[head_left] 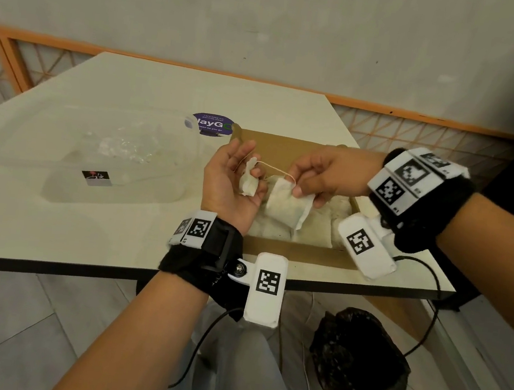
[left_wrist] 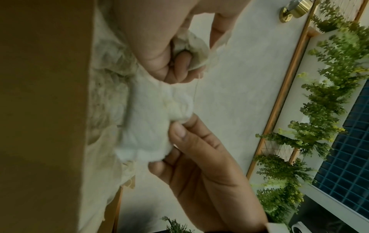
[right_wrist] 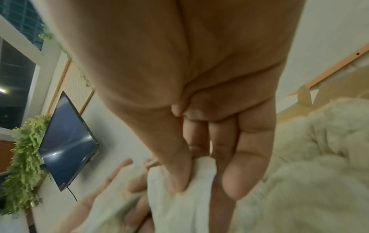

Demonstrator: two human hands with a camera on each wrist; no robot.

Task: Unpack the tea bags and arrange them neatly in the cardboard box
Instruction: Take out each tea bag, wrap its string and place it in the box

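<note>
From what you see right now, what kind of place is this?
Probably an indoor common room or office lounge, not a kitchen: a plain white table by a bare wall, a wall-mounted screen, and leafy greenery on wooden lattice panels beside a window.

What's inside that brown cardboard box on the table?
The cardboard box holds pale tea bags lying side by side. The right hand holds another tea bag over them, and the left hand hides the box's left part.

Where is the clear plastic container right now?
In the head view, the clear plastic container sits on the table's left side, left of the cardboard box.
</note>
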